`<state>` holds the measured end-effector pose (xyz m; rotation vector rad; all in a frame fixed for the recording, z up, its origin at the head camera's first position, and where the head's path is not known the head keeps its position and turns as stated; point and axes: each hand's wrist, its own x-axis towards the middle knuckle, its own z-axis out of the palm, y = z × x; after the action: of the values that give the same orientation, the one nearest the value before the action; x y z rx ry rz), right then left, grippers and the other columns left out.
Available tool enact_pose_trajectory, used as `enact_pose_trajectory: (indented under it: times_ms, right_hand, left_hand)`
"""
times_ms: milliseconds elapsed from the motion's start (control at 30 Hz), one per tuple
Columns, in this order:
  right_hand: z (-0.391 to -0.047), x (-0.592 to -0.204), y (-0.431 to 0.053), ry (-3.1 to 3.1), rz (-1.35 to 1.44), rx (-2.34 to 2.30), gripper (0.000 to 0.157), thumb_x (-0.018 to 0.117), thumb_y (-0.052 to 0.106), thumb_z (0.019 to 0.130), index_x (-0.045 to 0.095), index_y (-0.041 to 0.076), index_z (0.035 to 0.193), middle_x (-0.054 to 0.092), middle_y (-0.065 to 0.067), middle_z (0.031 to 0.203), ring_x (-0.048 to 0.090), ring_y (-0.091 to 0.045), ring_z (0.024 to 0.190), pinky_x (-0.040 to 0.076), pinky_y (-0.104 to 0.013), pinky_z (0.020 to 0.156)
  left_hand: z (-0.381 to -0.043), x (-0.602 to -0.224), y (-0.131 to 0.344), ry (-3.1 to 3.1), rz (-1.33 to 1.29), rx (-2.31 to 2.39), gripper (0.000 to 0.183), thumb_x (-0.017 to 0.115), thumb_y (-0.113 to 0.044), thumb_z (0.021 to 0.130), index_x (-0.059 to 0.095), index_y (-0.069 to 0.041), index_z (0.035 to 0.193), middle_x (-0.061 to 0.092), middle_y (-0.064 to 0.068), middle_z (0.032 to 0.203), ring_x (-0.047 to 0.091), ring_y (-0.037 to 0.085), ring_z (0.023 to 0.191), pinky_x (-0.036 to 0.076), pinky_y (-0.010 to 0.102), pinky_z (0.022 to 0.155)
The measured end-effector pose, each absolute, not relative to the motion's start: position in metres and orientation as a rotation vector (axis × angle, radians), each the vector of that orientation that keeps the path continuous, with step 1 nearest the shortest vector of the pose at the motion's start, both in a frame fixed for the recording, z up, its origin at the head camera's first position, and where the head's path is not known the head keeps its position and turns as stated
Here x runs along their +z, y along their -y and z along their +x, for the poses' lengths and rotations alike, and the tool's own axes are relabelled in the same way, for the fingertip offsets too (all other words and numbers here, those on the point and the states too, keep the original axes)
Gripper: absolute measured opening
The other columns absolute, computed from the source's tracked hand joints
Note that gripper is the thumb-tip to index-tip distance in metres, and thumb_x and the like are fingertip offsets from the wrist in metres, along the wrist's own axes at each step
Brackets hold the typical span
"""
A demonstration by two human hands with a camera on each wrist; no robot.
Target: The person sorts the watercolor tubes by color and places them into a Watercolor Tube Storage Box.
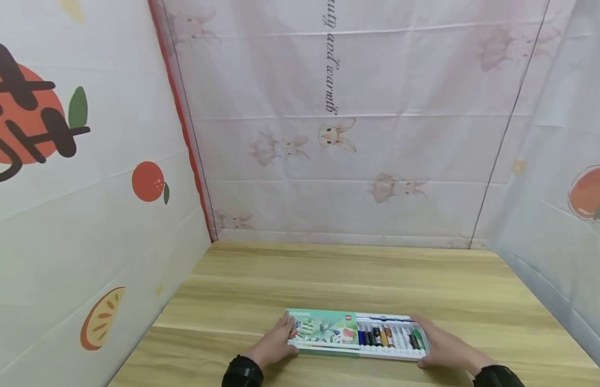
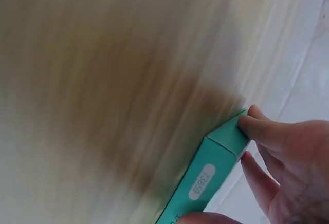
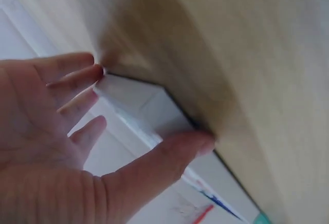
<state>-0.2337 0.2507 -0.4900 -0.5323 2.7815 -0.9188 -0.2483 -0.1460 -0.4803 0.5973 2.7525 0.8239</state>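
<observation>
A flat paint box lies level just above or on the table in the head view; which, I cannot tell. Its green printed sleeve (image 1: pixel 324 329) covers the left part, and a white tray (image 1: pixel 392 355) sticks out to the right. Inside the tray are several paint tubes (image 1: pixel 384 337) with coloured bands and a slim dark-blue brush-like stick (image 1: pixel 392 319). My left hand (image 1: pixel 277 342) grips the sleeve's left end, thumb and fingers on opposite long edges. At the tray's right end, my right hand (image 1: pixel 445 345) holds the corners, its thumb along the tray's side (image 3: pixel 136 98).
The wood-grain table (image 1: pixel 338 274) runs back to a pale fabric wall (image 1: pixel 348 209) printed with rabbits. White fruit-printed sheets stand to the left (image 1: pixel 130 242) and right (image 1: pixel 561 236).
</observation>
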Motion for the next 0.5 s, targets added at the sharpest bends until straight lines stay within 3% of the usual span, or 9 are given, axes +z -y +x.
enact_pose_trajectory:
  times_ms: [100, 233, 333, 500]
  right_hand:
    - [-0.231, -0.490, -0.260, -2.747, -0.432, -1.005, 0.091, 0.070, 0.036, 0.059, 0.023, -0.002, 0.126, 0.027, -0.027, 0.122, 0.030, -0.039, 0.107, 0.025, -0.055, 0.082]
    - [-0.228, -0.487, -0.266, -2.814, -0.230, -1.012, 0.068, 0.063, 0.030, 0.069, 0.035, -0.007, 0.119, 0.042, -0.026, 0.109, 0.043, -0.038, 0.095, 0.037, -0.049, 0.074]
    - [-0.227, -0.484, -0.267, -2.896, -0.122, -0.908, 0.050, 0.060, 0.018, 0.073, 0.043, -0.011, 0.110, 0.054, -0.014, 0.088, 0.052, -0.024, 0.074, 0.044, -0.037, 0.060]
    - [-0.225, -0.483, -0.262, -2.917, -0.059, -0.873, 0.033, 0.054, 0.002, 0.071, 0.049, -0.013, 0.100, 0.051, -0.002, 0.067, 0.045, -0.013, 0.056, 0.040, -0.025, 0.047]
  left_hand:
    - [-0.246, -0.485, 0.141, -2.725, 0.558, 0.859, 0.071, 0.063, -0.023, 0.071, 0.026, 0.004, 0.126, 0.010, 0.022, 0.132, 0.022, 0.035, 0.114, 0.024, 0.045, 0.090]
    - [-0.241, -0.489, 0.143, -2.737, 0.492, 0.902, 0.075, 0.064, -0.024, 0.069, 0.025, 0.007, 0.125, 0.013, 0.024, 0.130, 0.025, 0.036, 0.113, 0.024, 0.045, 0.090]
    - [-0.241, -0.490, 0.144, -2.754, 0.485, 0.926, 0.076, 0.064, -0.024, 0.069, 0.024, 0.009, 0.124, 0.016, 0.026, 0.128, 0.025, 0.037, 0.112, 0.022, 0.046, 0.090]
    - [-0.243, -0.488, 0.143, -2.760, 0.520, 0.938, 0.076, 0.062, -0.024, 0.070, 0.022, 0.008, 0.125, 0.017, 0.026, 0.128, 0.025, 0.036, 0.113, 0.021, 0.045, 0.091]
